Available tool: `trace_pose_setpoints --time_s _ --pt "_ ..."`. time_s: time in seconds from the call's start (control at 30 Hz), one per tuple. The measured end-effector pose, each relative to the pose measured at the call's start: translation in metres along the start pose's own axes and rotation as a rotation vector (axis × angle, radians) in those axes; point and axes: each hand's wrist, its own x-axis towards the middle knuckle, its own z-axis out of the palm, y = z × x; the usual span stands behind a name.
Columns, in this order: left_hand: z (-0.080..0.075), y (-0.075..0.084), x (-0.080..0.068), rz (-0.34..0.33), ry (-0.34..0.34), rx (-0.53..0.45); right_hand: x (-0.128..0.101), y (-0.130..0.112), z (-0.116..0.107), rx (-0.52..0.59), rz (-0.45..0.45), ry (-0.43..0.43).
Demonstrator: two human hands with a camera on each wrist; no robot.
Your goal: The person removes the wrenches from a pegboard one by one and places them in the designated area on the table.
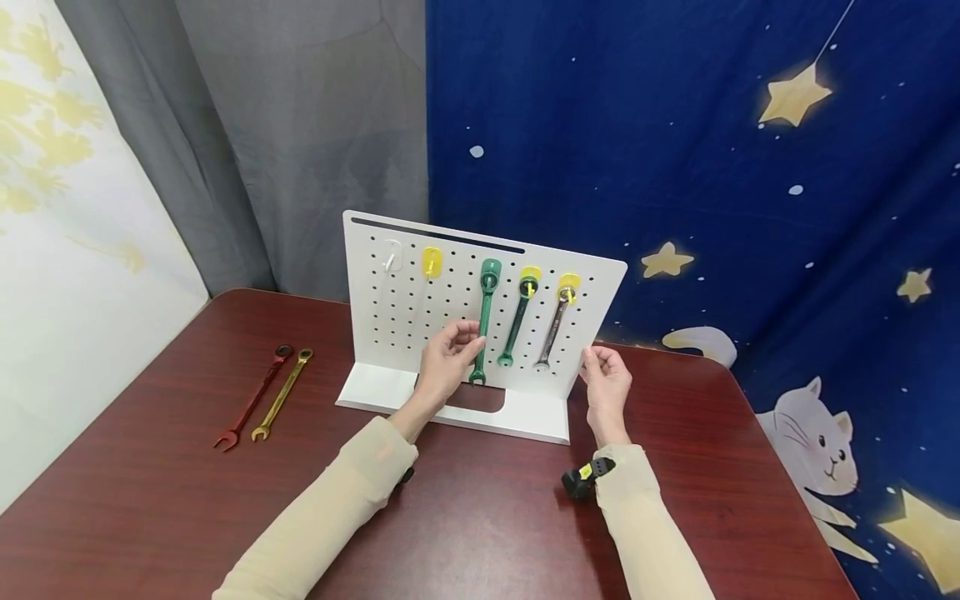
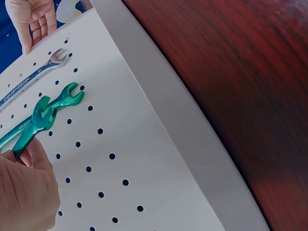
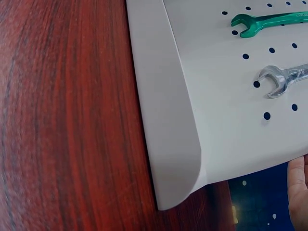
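Left hand [image 1: 446,360] pinched hung green wrench [image 1: 486,313] low; right hand [image 1: 609,387] gripped pegboard [image 1: 459,296] at right edge, seemingly steadying it; 2 other wrenches [image 1: 259,393] lay left.

A green wrench [image 1: 485,312], open end downward, is before the white pegboard [image 1: 405,308]; the board stands upright.

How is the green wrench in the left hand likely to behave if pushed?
The held green wrench is probably stiff: its straight shank looks like solid metal. Its glossy finish may feel slippery to the left hand. With its ring end at the green hook, the lower end would likely swing.
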Motion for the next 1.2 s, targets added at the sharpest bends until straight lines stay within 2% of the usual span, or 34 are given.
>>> trace_pose_setpoints --time_s 0.03,0.17,0.4,0.8,1.2 --pt "-0.001 -0.004 0.002 -0.003 -0.007 -0.019 0.0 0.0 0.0 -0.008 0.003 -0.001" --pt "-0.005 -0.001 -0.001 -0.021 -0.033 -0.035 0.0 -0.001 0.0 -0.036 0.012 -0.008" --pt "-0.013 0.006 -0.005 -0.075 -0.076 -0.04 0.0 -0.002 0.0 -0.005 0.002 0.006" --pt "-0.02 0.018 -0.011 -0.139 -0.113 -0.08 -0.001 -0.002 0.0 -0.049 0.019 -0.012" --pt "-0.023 0.023 -0.014 -0.15 -0.116 -0.068 -0.001 -0.002 -0.001 -0.038 0.019 -0.018"
